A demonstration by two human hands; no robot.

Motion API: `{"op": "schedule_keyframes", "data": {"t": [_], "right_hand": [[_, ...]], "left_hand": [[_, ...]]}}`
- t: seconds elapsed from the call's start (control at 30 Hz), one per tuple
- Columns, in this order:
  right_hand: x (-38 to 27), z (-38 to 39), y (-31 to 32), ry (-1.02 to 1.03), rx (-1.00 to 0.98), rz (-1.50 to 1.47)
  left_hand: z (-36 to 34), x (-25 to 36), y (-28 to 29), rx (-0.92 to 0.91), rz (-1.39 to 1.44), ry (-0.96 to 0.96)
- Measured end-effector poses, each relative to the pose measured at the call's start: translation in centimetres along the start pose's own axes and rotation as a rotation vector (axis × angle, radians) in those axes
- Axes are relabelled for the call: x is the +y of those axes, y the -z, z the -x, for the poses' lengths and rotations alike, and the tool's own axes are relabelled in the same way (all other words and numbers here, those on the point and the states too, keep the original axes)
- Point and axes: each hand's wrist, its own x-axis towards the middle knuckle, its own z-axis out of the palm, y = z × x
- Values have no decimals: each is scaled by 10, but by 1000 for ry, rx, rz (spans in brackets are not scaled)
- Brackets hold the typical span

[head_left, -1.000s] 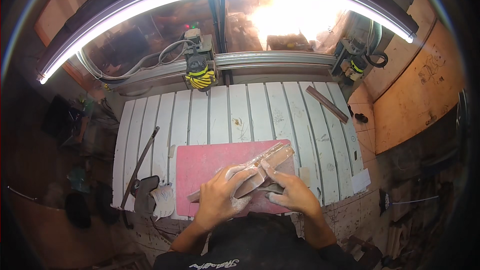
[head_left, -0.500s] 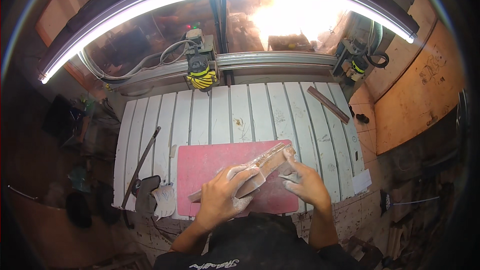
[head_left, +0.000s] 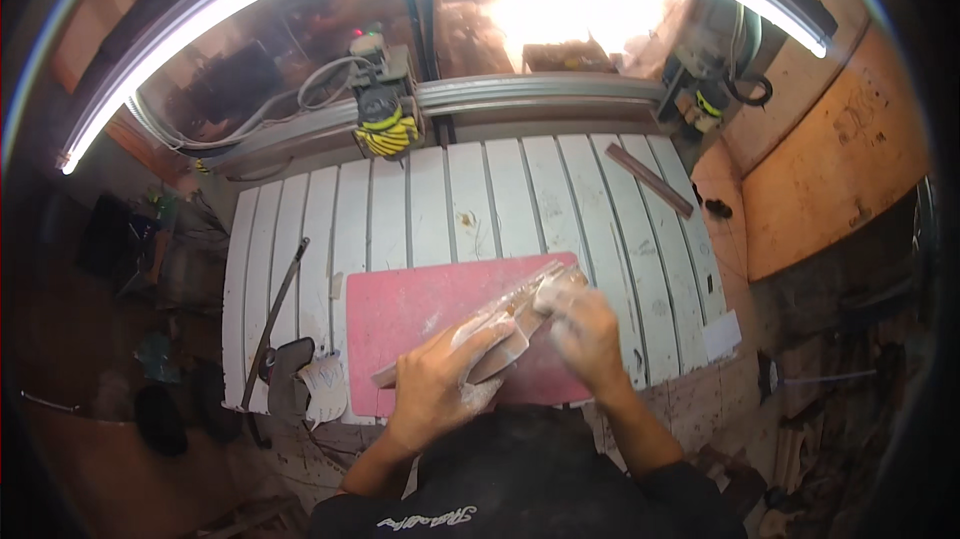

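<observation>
Held at a slant above the pink mat [head_left: 400, 299] is a long, flat-sided brown piece [head_left: 515, 344]. It has a rough, pale-streaked upper edge, and its material is unclear. My left hand [head_left: 440, 369] is closed around its lower middle, thumb and fingertips whitened with powder. Its narrow lower-left end sticks out behind that hand. At the upper right end, my right hand [head_left: 585, 334] is blurred by motion, its whitish fingertips on or very close to the piece. Whether those fingers hold anything cannot be made out.
The mat lies on a white slatted table [head_left: 450, 204]. On its left are a dark bar [head_left: 275, 324], a grey tool [head_left: 290, 374] and a crumpled paper [head_left: 325, 389]. A brown strip [head_left: 650, 181] lies far right. Behind stands a metal rail [head_left: 540, 92] with a machine head [head_left: 385, 124].
My right hand has moved up and left along the piece, its fingers now bunched near the upper end. My left hand keeps its grip. The whole view has shifted slightly.
</observation>
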Motion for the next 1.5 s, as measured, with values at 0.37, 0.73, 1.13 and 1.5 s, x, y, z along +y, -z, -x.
{"op": "schedule_keyframes", "data": {"t": [0.37, 0.73, 1.13, 1.5], "right_hand": [[-31, 10, -9, -130, 58, -79], [-4, 9, -8, -74, 11, -166], [-21, 16, -13, -111, 97, 23], [13, 12, -1, -183, 182, 62]], "left_hand": [[0, -1, -2, 29, -1, -32], [0, -2, -6, 36, 29, -64], [8, -2, -11, 42, 21, -77], [7, 0, -12, 75, 43, -116]]}}
